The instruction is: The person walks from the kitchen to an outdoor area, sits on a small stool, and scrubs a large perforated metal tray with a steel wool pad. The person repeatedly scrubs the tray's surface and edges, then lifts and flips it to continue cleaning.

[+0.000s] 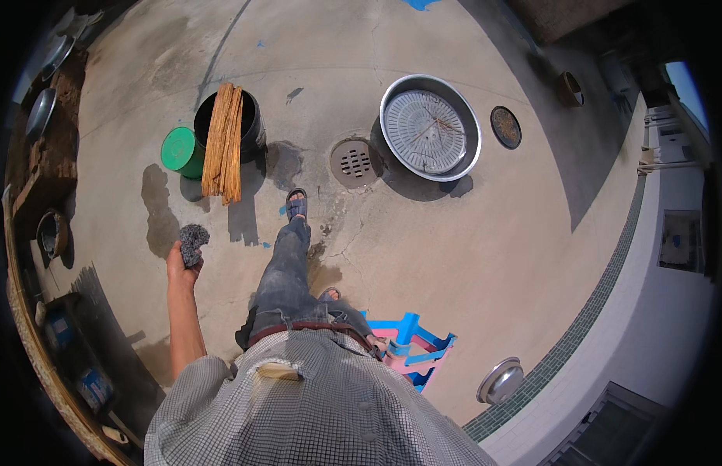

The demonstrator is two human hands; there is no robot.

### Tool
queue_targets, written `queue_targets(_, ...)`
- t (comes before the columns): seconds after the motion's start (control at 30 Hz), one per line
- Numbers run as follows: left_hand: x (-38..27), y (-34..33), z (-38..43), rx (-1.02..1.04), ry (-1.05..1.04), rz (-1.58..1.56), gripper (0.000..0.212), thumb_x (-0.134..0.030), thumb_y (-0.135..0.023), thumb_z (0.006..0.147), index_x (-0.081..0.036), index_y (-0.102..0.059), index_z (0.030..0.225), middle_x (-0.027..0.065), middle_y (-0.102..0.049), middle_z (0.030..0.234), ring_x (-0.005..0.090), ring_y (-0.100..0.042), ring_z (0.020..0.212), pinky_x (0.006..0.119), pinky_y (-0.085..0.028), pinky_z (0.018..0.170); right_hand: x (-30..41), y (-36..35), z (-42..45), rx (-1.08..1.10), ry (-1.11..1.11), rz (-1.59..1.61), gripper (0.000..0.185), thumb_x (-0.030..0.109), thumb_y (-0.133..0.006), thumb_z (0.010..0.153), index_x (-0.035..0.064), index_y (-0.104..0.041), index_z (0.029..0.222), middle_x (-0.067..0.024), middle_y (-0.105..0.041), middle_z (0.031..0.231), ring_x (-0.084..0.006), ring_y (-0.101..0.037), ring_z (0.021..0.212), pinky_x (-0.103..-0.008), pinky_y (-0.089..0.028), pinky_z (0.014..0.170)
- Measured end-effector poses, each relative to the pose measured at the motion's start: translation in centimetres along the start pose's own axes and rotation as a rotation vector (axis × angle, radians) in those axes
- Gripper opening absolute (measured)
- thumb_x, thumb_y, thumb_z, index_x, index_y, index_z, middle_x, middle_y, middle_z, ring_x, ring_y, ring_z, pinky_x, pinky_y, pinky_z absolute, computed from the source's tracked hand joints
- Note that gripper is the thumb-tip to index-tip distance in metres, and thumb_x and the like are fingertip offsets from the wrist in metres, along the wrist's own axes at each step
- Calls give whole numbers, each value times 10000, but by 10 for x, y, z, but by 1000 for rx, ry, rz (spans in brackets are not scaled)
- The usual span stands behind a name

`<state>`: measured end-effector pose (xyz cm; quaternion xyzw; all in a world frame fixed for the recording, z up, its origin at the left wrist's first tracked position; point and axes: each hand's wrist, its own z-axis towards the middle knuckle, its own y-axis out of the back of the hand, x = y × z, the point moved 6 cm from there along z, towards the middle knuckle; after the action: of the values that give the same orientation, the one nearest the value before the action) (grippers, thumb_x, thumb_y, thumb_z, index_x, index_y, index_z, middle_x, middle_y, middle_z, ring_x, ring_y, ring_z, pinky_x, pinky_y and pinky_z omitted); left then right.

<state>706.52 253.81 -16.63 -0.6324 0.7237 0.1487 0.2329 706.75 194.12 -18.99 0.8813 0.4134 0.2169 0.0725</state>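
My left hand [183, 265] is closed around a grey metal scouring pad [193, 242], held out to the left above the concrete yard. My right hand is out of view. Ahead of the left hand, a bundle of straw-coloured stalks [223, 145] lies across the mouth of a black bucket [255, 125]. A green round container [179, 149] is close beside that bucket. Farther right, a large metal basin [472, 137] holds a round slotted metal plate [425, 131] with a few thin stalks on it.
A drain cover [355, 163] lies in the concrete between bucket and basin. Near my feet is a blue and pink plastic rack [410, 343]. A round tray [506, 127] is right of the basin; a metal bowl [500, 380] sits by the tiled wall base [588, 320].
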Motion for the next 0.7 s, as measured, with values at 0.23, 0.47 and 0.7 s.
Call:
queue_targets(0.23, -102, -191, 58, 70, -43, 59, 228, -268, -496, 992, -91, -598, 1093, 71, -674, 903, 199, -606, 627, 312, -500, 509, 144, 71, 74, -33, -29, -8, 239, 237, -543, 871, 66, -707, 897, -205, -693, 892, -356, -680, 835, -451, -522, 718)
queue_targets(0.47, -187, -437, 100, 359, -110, 96, 224, -289, -477, 1024, -95, -578, 1072, 58, -660, 884, 201, -604, 619, 322, -478, 526, 271, 130, 165, -61, -37, 23, 247, 247, -541, 876, 68, -710, 904, -209, -697, 900, -361, -683, 844, -455, -522, 725)
queue_targets(0.7, -158, -731, 127, 624, 3, 273, 239, -304, -483, 1029, -97, -592, 1081, 76, -662, 917, 217, -598, 632, 331, -470, 534, 361, 205, 264, -72, -107, 82, 255, 256, -540, 881, 71, -713, 912, -213, -700, 908, -366, -685, 853, -458, -522, 732)
